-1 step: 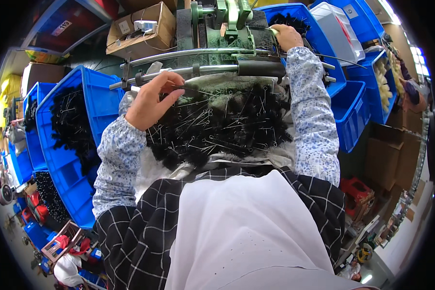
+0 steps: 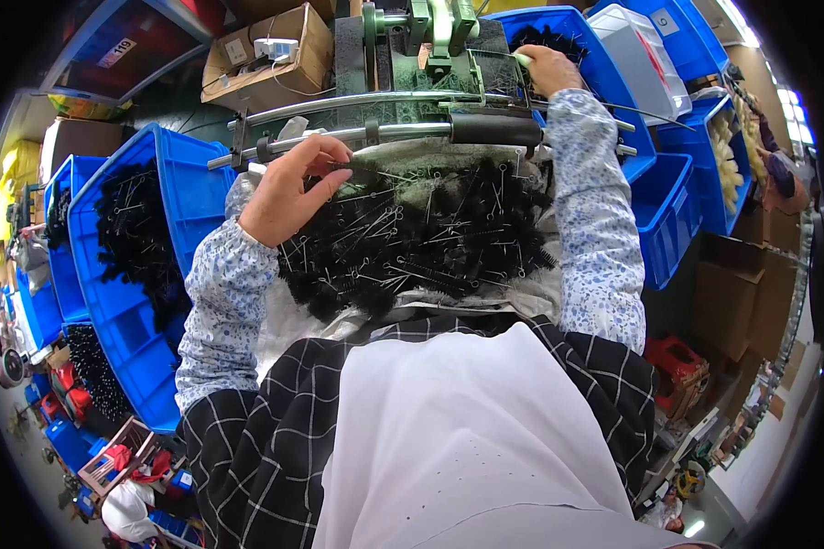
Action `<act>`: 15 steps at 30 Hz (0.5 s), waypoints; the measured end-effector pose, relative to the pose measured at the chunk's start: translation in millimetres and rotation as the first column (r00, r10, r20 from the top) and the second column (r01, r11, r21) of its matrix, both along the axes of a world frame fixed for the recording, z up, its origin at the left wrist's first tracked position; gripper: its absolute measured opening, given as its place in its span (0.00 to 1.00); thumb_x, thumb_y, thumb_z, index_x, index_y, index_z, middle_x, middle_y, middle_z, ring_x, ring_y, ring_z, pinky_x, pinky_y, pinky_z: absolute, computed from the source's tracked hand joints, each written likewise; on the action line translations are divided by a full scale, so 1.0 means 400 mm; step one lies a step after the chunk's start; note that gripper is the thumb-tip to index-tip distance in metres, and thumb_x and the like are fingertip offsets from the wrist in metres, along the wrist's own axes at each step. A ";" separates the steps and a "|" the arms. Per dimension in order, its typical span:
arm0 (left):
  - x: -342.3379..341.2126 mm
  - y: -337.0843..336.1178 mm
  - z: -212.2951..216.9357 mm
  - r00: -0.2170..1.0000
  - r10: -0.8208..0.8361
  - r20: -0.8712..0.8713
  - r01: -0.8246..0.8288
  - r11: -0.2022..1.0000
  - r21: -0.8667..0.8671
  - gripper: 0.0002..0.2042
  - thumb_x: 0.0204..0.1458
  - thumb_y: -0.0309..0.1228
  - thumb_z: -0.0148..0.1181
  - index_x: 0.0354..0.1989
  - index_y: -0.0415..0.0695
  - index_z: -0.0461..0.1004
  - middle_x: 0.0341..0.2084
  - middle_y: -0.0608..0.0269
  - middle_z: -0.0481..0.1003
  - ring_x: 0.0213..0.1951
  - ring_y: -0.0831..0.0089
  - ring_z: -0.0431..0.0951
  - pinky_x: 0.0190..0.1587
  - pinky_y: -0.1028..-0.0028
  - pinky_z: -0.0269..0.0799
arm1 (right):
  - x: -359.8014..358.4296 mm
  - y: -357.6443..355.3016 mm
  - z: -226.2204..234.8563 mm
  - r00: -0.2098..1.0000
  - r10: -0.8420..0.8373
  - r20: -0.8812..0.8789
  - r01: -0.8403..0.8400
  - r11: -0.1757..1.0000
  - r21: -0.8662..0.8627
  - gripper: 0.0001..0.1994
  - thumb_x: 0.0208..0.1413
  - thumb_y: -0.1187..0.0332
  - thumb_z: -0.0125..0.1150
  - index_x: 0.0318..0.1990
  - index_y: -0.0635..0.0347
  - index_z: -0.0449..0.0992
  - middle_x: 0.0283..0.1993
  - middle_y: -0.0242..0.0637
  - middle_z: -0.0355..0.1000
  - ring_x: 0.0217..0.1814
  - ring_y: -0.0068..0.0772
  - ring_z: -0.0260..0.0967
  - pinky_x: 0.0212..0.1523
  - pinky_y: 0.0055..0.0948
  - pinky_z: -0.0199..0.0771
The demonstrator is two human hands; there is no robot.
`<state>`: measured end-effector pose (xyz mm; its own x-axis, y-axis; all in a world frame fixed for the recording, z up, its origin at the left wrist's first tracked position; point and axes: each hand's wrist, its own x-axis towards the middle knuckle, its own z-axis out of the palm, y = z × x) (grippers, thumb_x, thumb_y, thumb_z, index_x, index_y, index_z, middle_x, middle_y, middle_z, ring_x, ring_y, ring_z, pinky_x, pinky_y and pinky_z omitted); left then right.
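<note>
My left hand (image 2: 288, 190) is over the left edge of a heap of black bristle brushes (image 2: 430, 229) with looped wire handles. Its fingers curl toward the thumb; whatever lies in the dark gap between them is not clear. At the far right, my right hand (image 2: 553, 71) is beside a green machine (image 2: 439, 64). Its fingers are bent together, with a pale cover on one fingertip (image 2: 523, 59). A thin dark line runs from those fingertips toward the machine, too fine to name. The heap rests on whitish cloth (image 2: 288, 316) in front of me.
Metal rods (image 2: 339, 108) and a dark roller (image 2: 494, 129) cross between heap and machine. A blue bin (image 2: 188, 174) of black brushes stands at left. Other blue bins (image 2: 664, 215) stand at right, beside a clear tub (image 2: 639, 64). A cardboard box (image 2: 265, 78) sits back left.
My right hand has shifted slightly to the right. The black spiral brush seen by its fingertips before no longer shows plainly. My left hand has hardly moved.
</note>
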<state>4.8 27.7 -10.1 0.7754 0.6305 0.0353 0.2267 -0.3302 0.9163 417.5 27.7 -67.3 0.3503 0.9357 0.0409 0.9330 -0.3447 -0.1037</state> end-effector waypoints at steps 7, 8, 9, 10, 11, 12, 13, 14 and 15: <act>0.054 -0.016 -0.040 0.997 0.057 0.055 -0.057 0.998 -0.003 0.09 0.49 0.18 0.55 0.38 0.39 0.65 0.39 0.64 0.68 0.41 0.79 0.71 0.45 0.78 0.69 | -0.124 -0.108 0.100 0.979 0.166 0.122 -0.201 0.897 0.394 0.17 0.54 0.59 0.53 0.50 0.54 0.70 0.39 0.44 0.73 0.39 0.43 0.72 0.39 0.36 0.72; 0.074 -0.021 -0.046 0.994 0.059 0.094 -0.062 0.998 0.029 0.09 0.49 0.18 0.55 0.38 0.38 0.65 0.39 0.64 0.68 0.41 0.79 0.71 0.44 0.78 0.69 | -0.235 -0.138 0.140 0.953 0.260 -0.157 -0.217 0.944 0.248 0.17 0.54 0.59 0.55 0.48 0.57 0.71 0.39 0.43 0.73 0.36 0.39 0.71 0.39 0.33 0.71; 0.093 -0.024 -0.046 0.990 0.055 0.132 -0.064 0.996 0.064 0.09 0.49 0.17 0.55 0.38 0.38 0.65 0.39 0.64 0.68 0.41 0.78 0.71 0.44 0.78 0.69 | -0.315 -0.162 0.155 0.834 0.257 -0.488 -0.224 0.966 0.127 0.16 0.54 0.60 0.55 0.48 0.55 0.72 0.37 0.42 0.74 0.34 0.37 0.71 0.38 0.31 0.71; 0.107 -0.026 -0.040 0.989 0.034 0.143 -0.052 0.991 0.124 0.09 0.49 0.17 0.54 0.39 0.37 0.66 0.40 0.62 0.67 0.41 0.78 0.71 0.44 0.78 0.70 | -0.368 -0.180 0.128 0.763 0.344 -0.547 -0.352 0.931 0.096 0.15 0.53 0.63 0.55 0.47 0.55 0.72 0.38 0.45 0.73 0.34 0.39 0.71 0.38 0.32 0.70; 0.109 -0.029 -0.038 0.986 0.054 0.157 -0.072 0.991 0.116 0.10 0.48 0.17 0.55 0.39 0.38 0.66 0.39 0.61 0.68 0.40 0.76 0.72 0.43 0.77 0.70 | -0.421 -0.196 0.138 0.707 0.301 -0.640 -0.394 0.919 -0.003 0.19 0.51 0.60 0.54 0.50 0.52 0.70 0.39 0.46 0.73 0.40 0.48 0.71 0.40 0.38 0.71; 0.109 -0.035 -0.034 0.983 0.075 0.166 -0.095 0.989 0.111 0.11 0.47 0.17 0.55 0.39 0.38 0.66 0.37 0.59 0.68 0.38 0.73 0.73 0.42 0.76 0.71 | -0.457 -0.213 0.119 0.661 0.420 -0.622 -0.398 0.899 0.185 0.18 0.50 0.62 0.55 0.50 0.53 0.71 0.39 0.47 0.72 0.40 0.48 0.71 0.40 0.39 0.71; 0.107 -0.044 -0.034 0.980 0.094 0.175 -0.114 0.988 0.103 0.12 0.46 0.17 0.55 0.40 0.39 0.66 0.36 0.58 0.69 0.37 0.71 0.75 0.41 0.74 0.72 | -0.469 -0.219 0.115 0.622 0.468 -0.628 -0.373 0.882 0.287 0.16 0.49 0.67 0.55 0.47 0.55 0.72 0.37 0.44 0.73 0.37 0.46 0.71 0.40 0.39 0.71; 0.088 -0.051 -0.024 0.983 0.144 0.110 -0.145 0.989 -0.007 0.13 0.47 0.18 0.57 0.42 0.40 0.66 0.36 0.61 0.70 0.39 0.75 0.72 0.42 0.75 0.70 | -0.451 -0.203 0.096 0.715 0.472 -0.515 -0.355 0.880 0.315 0.14 0.50 0.68 0.56 0.46 0.56 0.73 0.37 0.44 0.74 0.37 0.42 0.72 0.38 0.36 0.72; 0.063 -0.052 -0.027 0.995 0.096 -0.004 -0.095 0.994 0.057 0.14 0.47 0.20 0.58 0.43 0.40 0.66 0.35 0.59 0.70 0.39 0.72 0.73 0.42 0.74 0.70 | -0.418 -0.170 0.075 0.795 0.463 -0.393 -0.340 0.876 0.343 0.13 0.51 0.68 0.57 0.45 0.56 0.74 0.37 0.44 0.74 0.36 0.38 0.73 0.37 0.32 0.73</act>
